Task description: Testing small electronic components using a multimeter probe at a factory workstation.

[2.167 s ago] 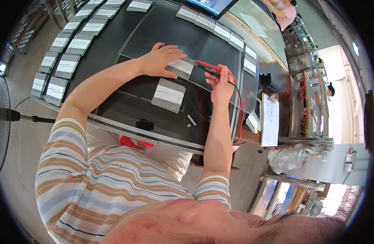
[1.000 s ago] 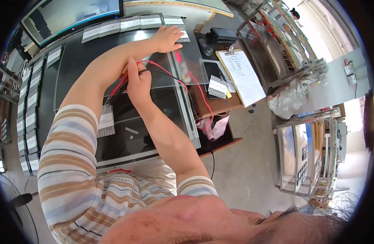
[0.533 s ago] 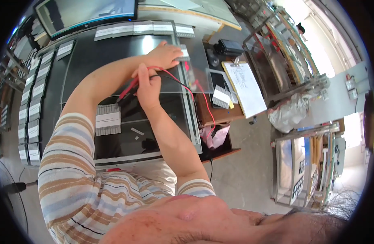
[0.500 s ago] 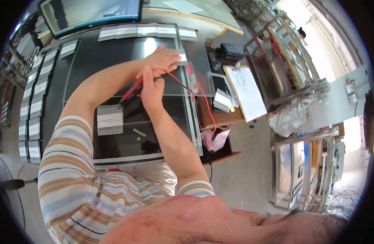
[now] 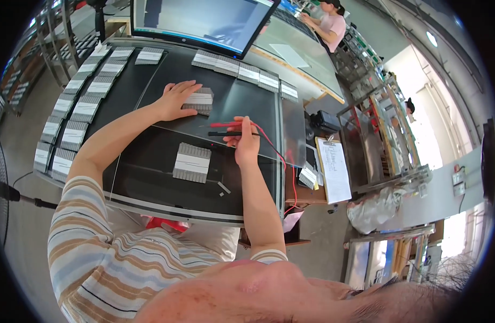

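Note:
My left hand (image 5: 175,102) is on the far part of the black tabletop, thumb and fingers spanning the near and far edges of a grey ribbed pack with a pale middle band (image 5: 200,100). In my right hand (image 5: 246,142) are two test probes, a red probe (image 5: 218,125) and a black probe (image 5: 219,133). Their tips point left, above the table and apart from the packs. A second grey ribbed pack (image 5: 191,163) lies nearer me, left of my right forearm. Beside it are two small pale pieces (image 5: 224,187).
Rows of similar packs (image 5: 74,134) line the table's left side, with more along the far edge (image 5: 248,72). A monitor (image 5: 199,21) stands behind. Red lead wire (image 5: 274,148) trails right, toward a clipboard (image 5: 333,169). Another person (image 5: 331,29) is at a far bench.
My left hand has moved left across the table with the grey pack. My right hand has separated from the left arm, its probes swinging to point left. The view has shifted.

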Tool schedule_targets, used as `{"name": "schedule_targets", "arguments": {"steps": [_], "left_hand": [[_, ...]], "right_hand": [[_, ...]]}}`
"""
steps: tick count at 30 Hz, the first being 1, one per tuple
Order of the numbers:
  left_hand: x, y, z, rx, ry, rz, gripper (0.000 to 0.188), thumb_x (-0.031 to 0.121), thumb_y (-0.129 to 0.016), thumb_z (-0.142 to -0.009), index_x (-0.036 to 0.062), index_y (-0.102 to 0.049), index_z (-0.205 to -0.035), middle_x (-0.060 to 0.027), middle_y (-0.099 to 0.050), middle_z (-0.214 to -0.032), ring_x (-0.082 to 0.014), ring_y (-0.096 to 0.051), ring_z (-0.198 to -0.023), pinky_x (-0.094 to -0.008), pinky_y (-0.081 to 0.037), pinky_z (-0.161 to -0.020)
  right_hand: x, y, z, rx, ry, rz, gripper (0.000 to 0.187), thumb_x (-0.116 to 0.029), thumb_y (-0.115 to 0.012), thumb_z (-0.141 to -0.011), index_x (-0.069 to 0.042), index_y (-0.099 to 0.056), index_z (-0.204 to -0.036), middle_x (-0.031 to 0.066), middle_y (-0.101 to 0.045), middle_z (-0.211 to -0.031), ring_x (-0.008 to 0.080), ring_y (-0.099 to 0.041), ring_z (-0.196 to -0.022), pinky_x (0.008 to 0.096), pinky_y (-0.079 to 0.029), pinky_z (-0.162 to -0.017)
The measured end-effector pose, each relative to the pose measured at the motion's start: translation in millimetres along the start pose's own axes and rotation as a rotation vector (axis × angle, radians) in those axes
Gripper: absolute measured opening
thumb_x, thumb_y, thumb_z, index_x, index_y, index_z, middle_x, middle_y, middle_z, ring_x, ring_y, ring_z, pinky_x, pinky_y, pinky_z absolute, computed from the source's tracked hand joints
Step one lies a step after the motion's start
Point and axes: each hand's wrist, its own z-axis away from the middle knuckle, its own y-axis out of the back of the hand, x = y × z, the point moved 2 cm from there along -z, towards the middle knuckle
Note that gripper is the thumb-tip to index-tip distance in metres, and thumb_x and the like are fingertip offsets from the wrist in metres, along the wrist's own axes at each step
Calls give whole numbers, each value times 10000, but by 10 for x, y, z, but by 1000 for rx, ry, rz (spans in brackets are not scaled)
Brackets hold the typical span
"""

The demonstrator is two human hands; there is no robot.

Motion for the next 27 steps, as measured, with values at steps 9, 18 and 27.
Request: {"name": "schedule_targets", "arguments": {"steps": [9, 18, 27], "left_hand": [[62, 94, 35, 37, 24, 5, 732, 363, -641, -685, 137, -286, -1285, -131, -361, -1256, -271, -283, -1208, -415, -179, -977], [486, 30, 405, 7, -131, 67, 703, 364, -677, -641, 135, -379, -1234, -66, -422, -1213, -249, -286, -1200, -413, -189, -972], [500, 39, 433, -61, -85, 98, 700, 344, -679, -645, 120, -379, -1236, -68, -399, -1248, -239, -263, -1220, -414, -164, -994]], "right_hand": [[-44, 32, 11, 18, 40, -125, 341, -322, -409, -886, -14, -476, -1016, 115, -564, -802, 196, -598, -577, 231, -467, -421], [-134, 7, -32, 55, 13, 94, 309, -306, -429, -879, -18, -524, -939, 73, -531, -692, 157, -553, -484, 216, -430, -385], [-95, 0, -4, -39, -23, 187, 325, -295, -419, -886, 12, -510, -943, 124, -550, -795, 206, -605, -595, 227, -481, -456]]}}
